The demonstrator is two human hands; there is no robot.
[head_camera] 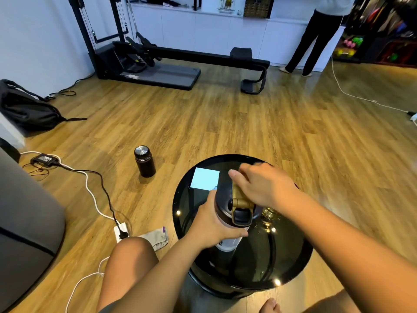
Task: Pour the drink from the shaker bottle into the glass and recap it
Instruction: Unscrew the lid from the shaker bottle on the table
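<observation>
Lower centre of the frame: we see a seated person's left hand (211,224) wrapped tight around the body of a shaker bottle (228,222), which stands upright on a round black glass table (291,263). The right hand (264,186) reaches in from the right and lies over the bottle's black lid (225,197), its fingers closed on the gold carry loop (240,198) hinged across the top; the flip cap (242,216) at the near edge of the lid faces us. Just right of the bottle, partly hidden beneath the right wrist, a glass (269,215) stands on the table; it looks to hold pale yellowish liquid, though we cannot tell how full it is. A light-blue square of paper (204,178) lies on the far left part of the tabletop.

On the wooden floor (225,123), left of the table, stands a dark flask with a steel cap (144,161). Further left, cables run to a white power strip (120,232), beside a crumpled grey cloth (155,238). At upper left a treadmill (155,73) sits against the wall; at upper right another person (316,37) stands by white cabinets.
</observation>
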